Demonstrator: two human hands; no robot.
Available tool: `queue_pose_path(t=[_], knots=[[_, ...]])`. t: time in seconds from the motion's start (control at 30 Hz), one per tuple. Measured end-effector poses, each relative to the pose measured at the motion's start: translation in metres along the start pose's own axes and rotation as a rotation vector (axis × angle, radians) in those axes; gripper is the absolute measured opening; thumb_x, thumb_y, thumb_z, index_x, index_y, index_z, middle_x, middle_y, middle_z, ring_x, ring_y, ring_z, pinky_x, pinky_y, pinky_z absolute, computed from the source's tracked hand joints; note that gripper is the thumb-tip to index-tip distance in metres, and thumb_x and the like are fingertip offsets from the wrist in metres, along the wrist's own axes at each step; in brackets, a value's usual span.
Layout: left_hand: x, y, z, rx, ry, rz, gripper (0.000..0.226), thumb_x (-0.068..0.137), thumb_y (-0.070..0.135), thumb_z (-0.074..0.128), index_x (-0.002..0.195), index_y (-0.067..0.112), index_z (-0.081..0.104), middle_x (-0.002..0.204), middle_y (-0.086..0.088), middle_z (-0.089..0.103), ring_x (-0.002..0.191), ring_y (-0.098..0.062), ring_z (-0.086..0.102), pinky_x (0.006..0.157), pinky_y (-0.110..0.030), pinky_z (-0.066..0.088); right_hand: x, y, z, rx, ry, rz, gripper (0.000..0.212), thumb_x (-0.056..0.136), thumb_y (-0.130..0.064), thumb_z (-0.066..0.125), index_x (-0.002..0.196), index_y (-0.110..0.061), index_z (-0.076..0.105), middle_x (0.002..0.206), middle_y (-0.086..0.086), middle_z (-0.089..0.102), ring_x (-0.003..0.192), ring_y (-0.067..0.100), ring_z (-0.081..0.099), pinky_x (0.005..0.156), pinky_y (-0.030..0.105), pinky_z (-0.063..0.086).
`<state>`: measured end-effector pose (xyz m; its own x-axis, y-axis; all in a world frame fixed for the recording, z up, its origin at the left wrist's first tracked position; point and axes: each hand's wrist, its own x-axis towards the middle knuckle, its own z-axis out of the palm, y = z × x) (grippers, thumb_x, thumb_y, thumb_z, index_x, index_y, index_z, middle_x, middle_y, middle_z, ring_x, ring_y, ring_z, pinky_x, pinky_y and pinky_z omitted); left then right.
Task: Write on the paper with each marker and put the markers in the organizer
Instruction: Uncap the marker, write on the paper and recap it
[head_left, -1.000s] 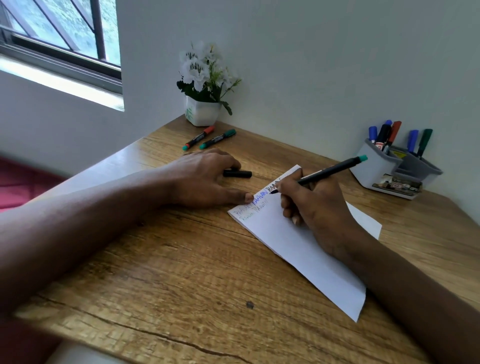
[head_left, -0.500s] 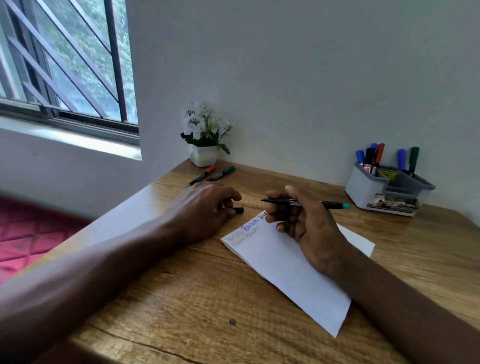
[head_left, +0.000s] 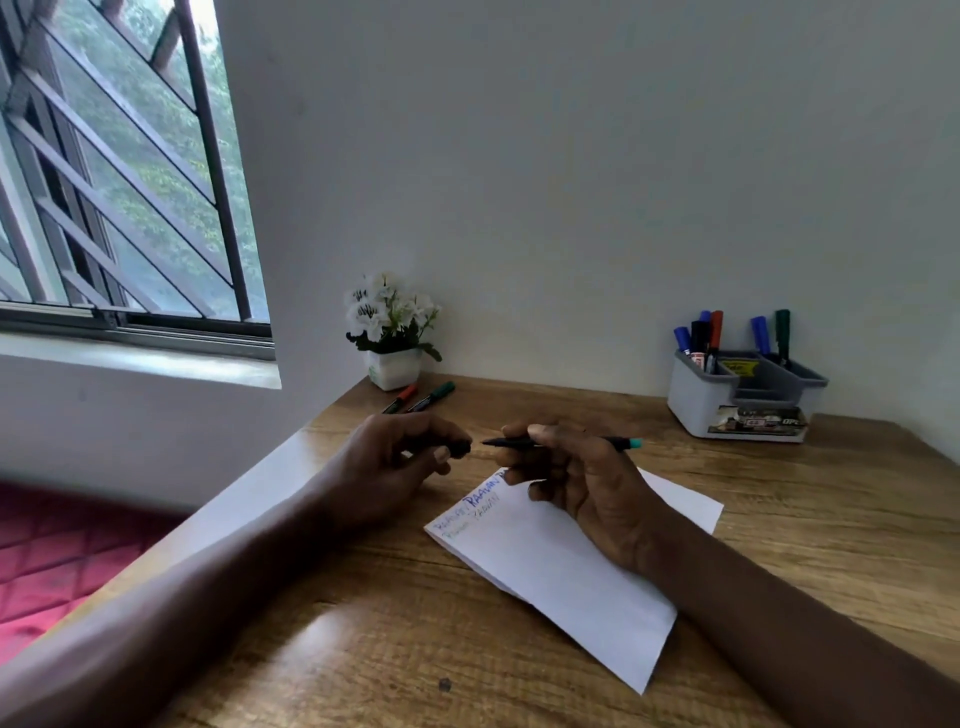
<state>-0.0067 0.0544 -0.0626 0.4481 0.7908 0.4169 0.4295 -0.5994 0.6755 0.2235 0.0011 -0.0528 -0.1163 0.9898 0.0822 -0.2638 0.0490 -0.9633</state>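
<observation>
My right hand (head_left: 566, 478) holds a black marker (head_left: 613, 443) with a teal end level above the table, its tip pointing left. My left hand (head_left: 395, 462) grips the marker's black cap (head_left: 460, 448), a short gap from the tip. A white paper (head_left: 561, 561) with a few lines of coloured writing lies under my right hand. The grey organizer (head_left: 737, 400) stands at the back right with several markers upright in it. A red-capped marker (head_left: 401, 398) and a green-capped marker (head_left: 432, 396) lie near the flower pot.
A small white pot of white flowers (head_left: 392, 332) stands in the table's back left corner against the wall. The wooden table (head_left: 831, 519) ends at a left edge, with a red cushion (head_left: 57, 561) below. A barred window (head_left: 114, 182) is on the left.
My right hand lifted the marker off the paper and turned it level. My left hand picked the cap up from the table and brought it near the tip. The camera tilted up.
</observation>
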Motion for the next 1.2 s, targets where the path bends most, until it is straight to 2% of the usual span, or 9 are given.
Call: queue_pose_path(t=[0.13,0.37,0.5,0.6,0.77,0.83,0.93,1.03,1.2], knots=[[0.000,0.002,0.000,-0.023,-0.016,0.035,0.027,0.098,0.005,0.062,0.114,0.023,0.073,0.106,0.014,0.075,0.091,-0.014,0.073,0.074,-0.021,0.055,0.000,0.001,0.000,-0.079,-0.020,-0.012,0.024,0.099,-0.016,0.055,0.105,-0.010,0.078,0.103,0.017,0.078,0.086,0.022,0.072,0.070,0.027,0.052],[-0.001,0.004,0.004,-0.129,-0.003,0.091,0.022,0.096,0.008,0.067,0.113,0.020,0.075,0.101,0.010,0.076,0.086,-0.011,0.069,0.074,-0.023,0.053,0.002,0.004,-0.003,-0.123,-0.043,-0.025,0.023,0.099,-0.013,0.055,0.106,-0.011,0.077,0.103,0.019,0.077,0.086,0.021,0.073,0.067,0.025,0.053],[0.000,0.005,0.005,-0.187,0.060,0.121,0.020,0.095,0.007,0.068,0.113,0.016,0.074,0.100,0.007,0.076,0.087,-0.007,0.069,0.071,-0.023,0.053,0.004,0.005,-0.003,0.019,0.004,-0.032,0.022,0.083,-0.018,0.061,0.100,-0.009,0.072,0.095,0.020,0.077,0.078,0.022,0.072,0.062,0.025,0.052],[0.001,0.003,0.002,-0.229,0.090,0.096,0.020,0.095,0.007,0.068,0.113,0.015,0.074,0.103,0.003,0.076,0.091,-0.011,0.070,0.072,-0.025,0.054,0.004,0.006,-0.005,0.062,0.016,-0.026,0.025,0.076,-0.023,0.063,0.094,-0.008,0.070,0.093,0.020,0.077,0.078,0.023,0.072,0.062,0.025,0.053],[-0.002,0.007,0.008,-0.296,-0.028,0.101,0.020,0.094,0.008,0.069,0.112,0.014,0.074,0.101,0.000,0.075,0.088,-0.012,0.066,0.073,-0.032,0.056,0.001,0.005,-0.003,-0.117,-0.055,-0.062,0.031,0.082,-0.022,0.069,0.104,-0.001,0.072,0.097,0.021,0.077,0.087,0.023,0.072,0.069,0.027,0.051],[-0.003,0.008,0.010,-0.332,-0.046,0.111,0.020,0.092,0.007,0.071,0.111,0.011,0.074,0.102,-0.004,0.075,0.089,-0.014,0.067,0.075,-0.031,0.056,-0.002,0.005,-0.001,-0.195,-0.080,-0.080,0.029,0.083,-0.024,0.071,0.104,-0.005,0.072,0.096,0.020,0.077,0.088,0.022,0.073,0.070,0.029,0.050],[-0.002,0.008,0.010,-0.426,-0.037,0.086,0.021,0.088,0.006,0.074,0.109,0.007,0.074,0.098,-0.012,0.075,0.086,-0.018,0.068,0.074,-0.029,0.056,-0.003,0.006,0.004,-0.292,-0.055,-0.113,0.025,0.080,-0.030,0.075,0.096,-0.011,0.070,0.090,0.017,0.078,0.082,0.022,0.072,0.070,0.033,0.050],[-0.002,0.007,0.008,-0.532,-0.016,0.046,0.026,0.081,0.009,0.077,0.106,0.005,0.073,0.097,-0.021,0.075,0.081,-0.019,0.068,0.069,-0.027,0.055,-0.005,0.003,0.009,-0.335,0.008,-0.143,0.029,0.075,-0.031,0.079,0.090,-0.009,0.071,0.080,0.015,0.076,0.072,0.022,0.069,0.066,0.035,0.051],[-0.002,0.008,0.004,-0.799,-0.069,-0.038,0.017,0.079,-0.002,0.075,0.094,0.004,0.071,0.079,-0.014,0.067,0.069,-0.020,0.064,0.065,-0.027,0.055,-0.006,-0.010,0.014,-0.321,-0.052,-0.204,0.014,0.079,-0.022,0.077,0.083,-0.009,0.073,0.077,0.016,0.075,0.069,0.023,0.068,0.061,0.030,0.053]])
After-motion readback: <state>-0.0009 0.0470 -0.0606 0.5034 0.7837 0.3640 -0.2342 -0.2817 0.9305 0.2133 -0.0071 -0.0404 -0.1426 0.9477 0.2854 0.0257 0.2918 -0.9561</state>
